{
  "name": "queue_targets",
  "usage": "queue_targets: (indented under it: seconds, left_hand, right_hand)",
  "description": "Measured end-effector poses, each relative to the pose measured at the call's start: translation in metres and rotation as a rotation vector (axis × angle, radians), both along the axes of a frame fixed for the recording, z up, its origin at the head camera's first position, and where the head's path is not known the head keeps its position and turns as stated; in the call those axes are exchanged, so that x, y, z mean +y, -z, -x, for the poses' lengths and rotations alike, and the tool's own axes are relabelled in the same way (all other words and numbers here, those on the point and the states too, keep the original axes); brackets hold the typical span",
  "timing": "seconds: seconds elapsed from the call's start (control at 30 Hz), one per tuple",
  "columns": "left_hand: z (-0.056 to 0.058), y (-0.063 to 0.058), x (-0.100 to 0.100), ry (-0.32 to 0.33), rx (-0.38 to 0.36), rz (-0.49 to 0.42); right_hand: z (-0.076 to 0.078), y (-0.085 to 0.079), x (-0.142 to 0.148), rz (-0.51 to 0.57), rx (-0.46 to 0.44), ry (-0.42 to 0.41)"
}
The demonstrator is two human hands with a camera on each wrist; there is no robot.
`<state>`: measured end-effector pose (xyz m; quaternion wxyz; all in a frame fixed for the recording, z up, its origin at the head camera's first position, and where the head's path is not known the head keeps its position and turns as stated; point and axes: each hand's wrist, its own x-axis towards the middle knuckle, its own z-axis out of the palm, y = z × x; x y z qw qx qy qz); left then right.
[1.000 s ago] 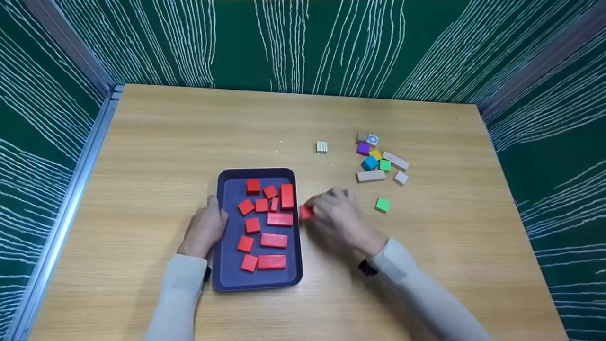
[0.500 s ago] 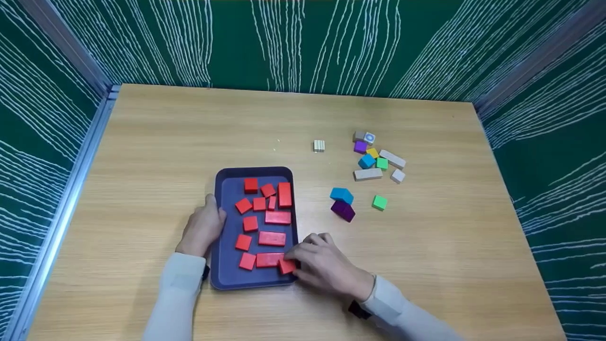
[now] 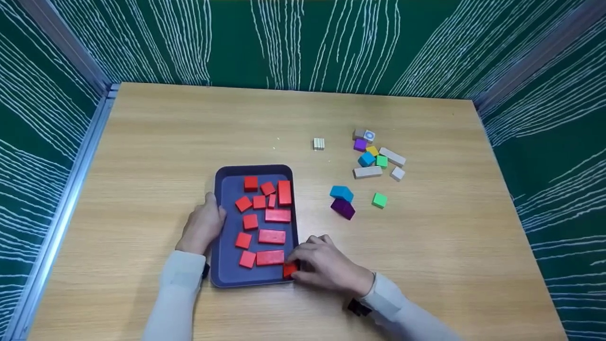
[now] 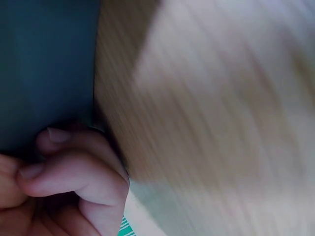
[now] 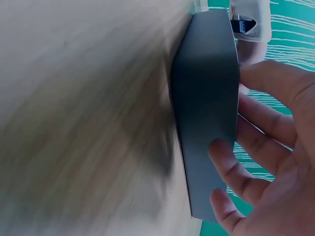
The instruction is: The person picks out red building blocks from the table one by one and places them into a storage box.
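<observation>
A dark blue tray (image 3: 229,279) holds several red blocks, cubes and longer bars such as the red bar (image 3: 270,257). My left hand (image 3: 202,225) grips the tray's left edge, thumb over the rim; in the left wrist view its curled fingers (image 4: 74,172) lie against the tray. My right hand (image 3: 329,267) reaches over the right rim and pinches a red block (image 3: 289,270) in the tray's near right corner. In the right wrist view, the tray's outer wall (image 5: 204,98) hides that block, and the lower fingers of the right hand (image 5: 275,142) lie along the wall.
Right of the tray lie a blue block (image 3: 342,192), a dark purple block (image 3: 343,208) and a green cube (image 3: 379,200). Farther back is a cluster of mixed blocks with a grey bar (image 3: 368,173). A striped cube (image 3: 318,144) stands alone left of it.
My right hand has carried the red block from beside the tray's right rim into its near right corner, then lower. Blue and purple blocks, earlier hidden, now show. The left hand stays on the tray.
</observation>
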<state>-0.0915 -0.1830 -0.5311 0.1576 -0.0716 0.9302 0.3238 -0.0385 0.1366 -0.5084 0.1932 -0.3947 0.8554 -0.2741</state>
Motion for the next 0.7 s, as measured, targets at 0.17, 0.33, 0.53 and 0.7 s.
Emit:
queue_targets:
  seconds: [0.17, 0.33, 0.53, 0.7]
  left_hand:
    - [0.001, 0.001, 0.001, 0.004, -0.005, -0.009]
    - [0.004, 0.002, -0.001, 0.018, 0.008, -0.009]
    - [0.008, 0.003, -0.008, 0.007, 0.015, 0.025]
    - [0.009, -0.003, -0.015, -0.077, 0.064, 0.054]
  right_hand:
    - [-0.001, 0.003, 0.002, 0.003, -0.033, 0.016]
    - [-0.002, 0.008, 0.001, 0.031, -0.025, 0.039]
    - [0.006, 0.007, 0.003, 0.142, 0.002, 0.082]
    - [0.023, 0.002, 0.021, 0.254, 0.037, 0.217]
